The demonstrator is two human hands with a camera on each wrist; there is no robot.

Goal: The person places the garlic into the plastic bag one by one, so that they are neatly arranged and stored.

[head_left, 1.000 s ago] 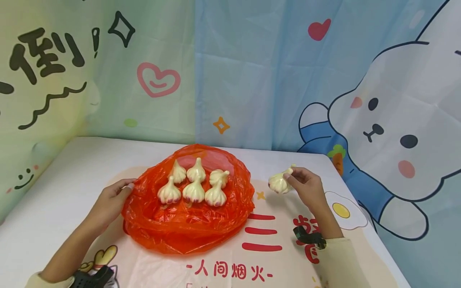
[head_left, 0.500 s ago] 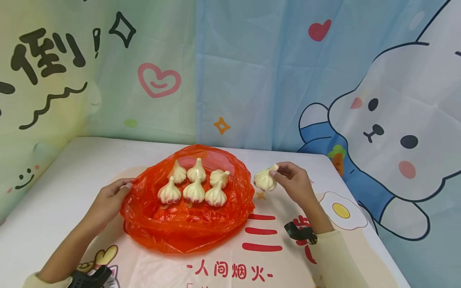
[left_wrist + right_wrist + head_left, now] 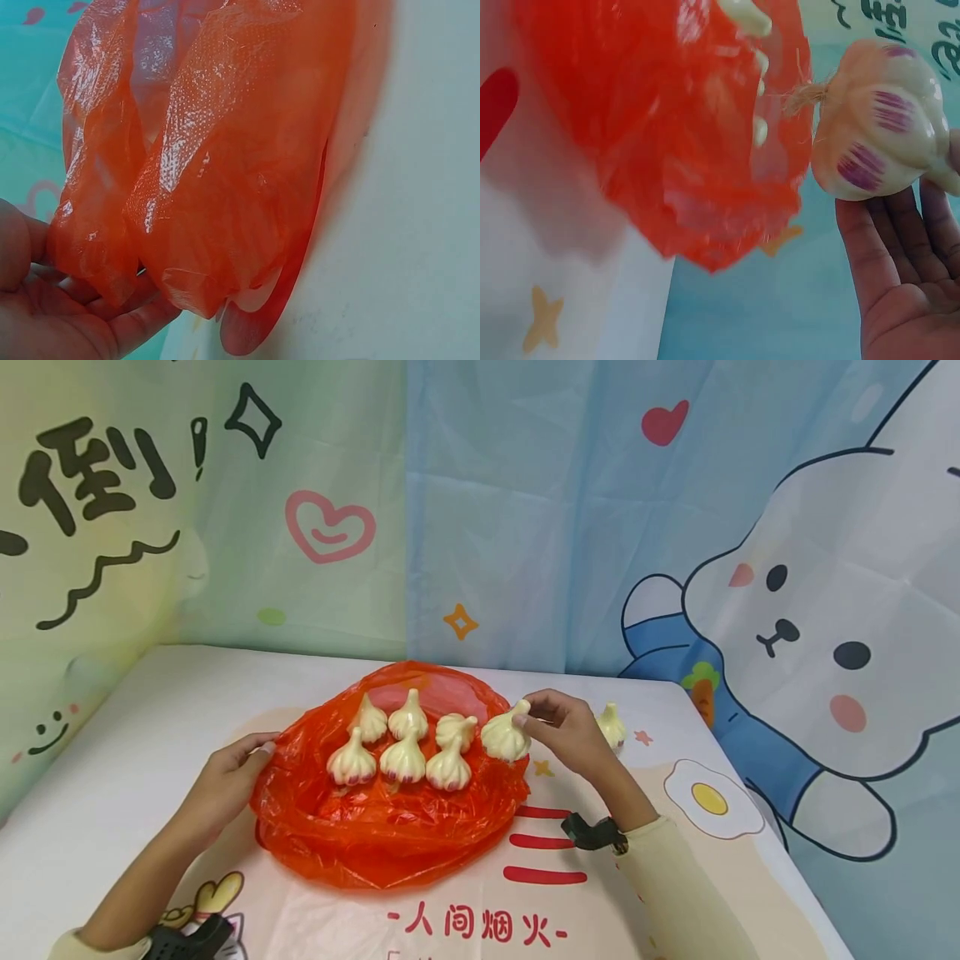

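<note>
A red plastic bag (image 3: 382, 852) lies spread with its mouth up, and several garlic bulbs (image 3: 403, 762) sit inside in two rows. My left hand (image 3: 225, 781) pinches the bag's left rim; the left wrist view shows the thumb and fingers at the bag's edge (image 3: 217, 172). Over the right rim, my right hand (image 3: 572, 735) holds another garlic bulb (image 3: 506, 735) by its stem. In the right wrist view this bulb (image 3: 885, 124) shows purple streaks and a tuft of roots, beside the bag. One more bulb (image 3: 612, 727) rests on the table, partly hidden behind my right hand.
The white table (image 3: 97, 760) carries a printed cloth with red lettering (image 3: 480, 922) and a fried-egg picture (image 3: 711, 797). A patterned curtain (image 3: 487, 510) hangs behind the table's back edge.
My right hand has moved left with the garlic bulb, from right of the bag to over its right rim. The bulb behind it has come into view. The left hand has barely moved.
</note>
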